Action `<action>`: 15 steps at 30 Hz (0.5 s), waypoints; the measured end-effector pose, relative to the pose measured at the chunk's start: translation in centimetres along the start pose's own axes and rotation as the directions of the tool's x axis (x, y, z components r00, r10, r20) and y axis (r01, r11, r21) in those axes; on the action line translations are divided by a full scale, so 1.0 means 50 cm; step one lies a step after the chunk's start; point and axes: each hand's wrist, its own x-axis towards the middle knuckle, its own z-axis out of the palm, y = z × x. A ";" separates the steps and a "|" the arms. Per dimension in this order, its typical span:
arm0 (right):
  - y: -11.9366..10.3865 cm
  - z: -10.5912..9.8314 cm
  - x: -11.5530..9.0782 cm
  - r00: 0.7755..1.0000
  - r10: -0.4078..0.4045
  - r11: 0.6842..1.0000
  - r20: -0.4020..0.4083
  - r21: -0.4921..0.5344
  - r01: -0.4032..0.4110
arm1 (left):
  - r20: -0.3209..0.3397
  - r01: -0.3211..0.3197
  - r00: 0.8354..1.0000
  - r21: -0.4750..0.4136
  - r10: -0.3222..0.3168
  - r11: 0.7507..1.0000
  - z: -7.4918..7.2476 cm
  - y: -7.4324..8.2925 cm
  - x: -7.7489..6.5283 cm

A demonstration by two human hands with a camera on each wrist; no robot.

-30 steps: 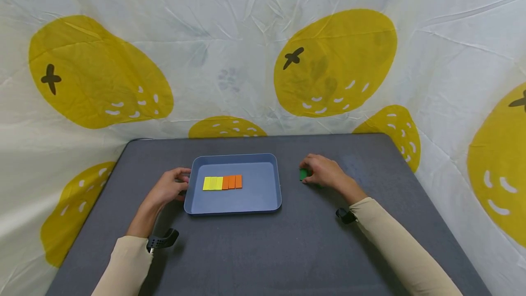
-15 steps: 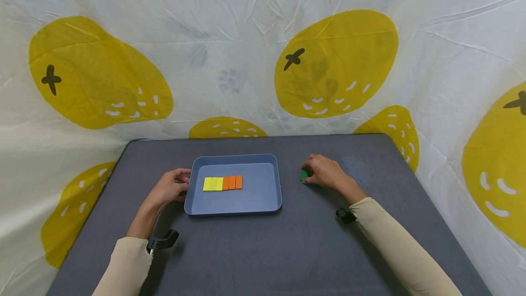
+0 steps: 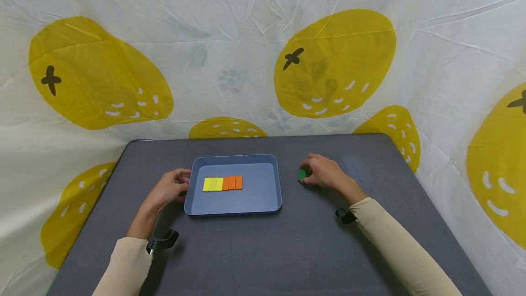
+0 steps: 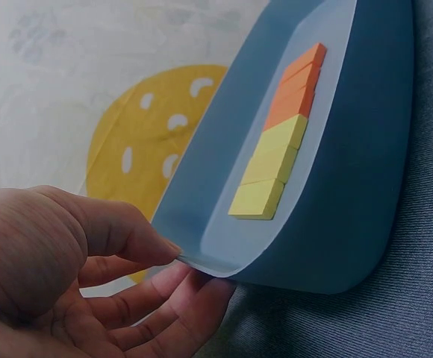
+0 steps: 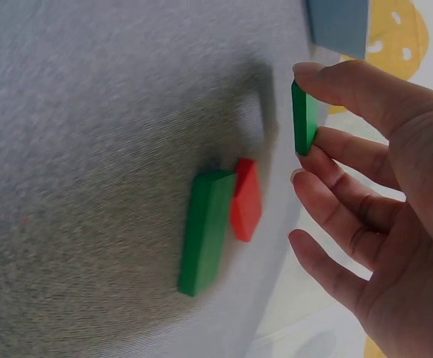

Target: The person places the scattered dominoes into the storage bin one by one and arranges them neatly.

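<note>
My left hand [image 3: 168, 186] pinches the left rim of a blue-grey tray [image 3: 260, 191] between thumb and fingers, as the left wrist view shows. Inside the tray lies a row of flat rectangular blocks: yellow blocks [image 4: 269, 168] on the left, orange blocks [image 4: 295, 88] on the right, side by side. To the right of the tray, my right hand [image 3: 325, 171] holds a green block [image 5: 304, 118] by its ends, between thumb and a finger. The other fingers spread loosely. Near that hand, a second green block [image 5: 206, 233] and a red block [image 5: 247, 200] lie on the table.
A dark grey cloth-covered table [image 3: 263, 255] carries everything. Behind it hangs a white sheet [image 3: 230, 22] printed with large yellow fruit shapes. Dark bands [image 3: 163, 240] circle both wrists over beige sleeves.
The green block in my right fingers shifts and turns very slightly. Both hands, the tray and its row of blocks stay nearly where they were.
</note>
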 end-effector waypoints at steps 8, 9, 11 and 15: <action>-0.033 -0.024 0.009 1.000 -0.012 1.000 -0.010 0.027 0.013 | -0.004 0.009 1.000 0.005 -0.009 1.000 0.000 0.002 -0.001; -0.038 -0.028 0.010 1.000 -0.018 1.000 -0.011 0.024 0.018 | -0.004 0.011 1.000 0.004 -0.011 1.000 0.000 0.003 -0.001; -0.048 -0.035 0.013 1.000 -0.023 0.999 -0.008 0.027 0.023 | -0.002 0.013 1.000 0.007 -0.013 1.000 0.000 0.004 -0.001; -0.067 -0.047 0.023 0.999 -0.037 0.999 -0.002 0.032 0.037 | -0.002 0.016 1.000 0.008 -0.016 1.000 0.000 0.006 -0.002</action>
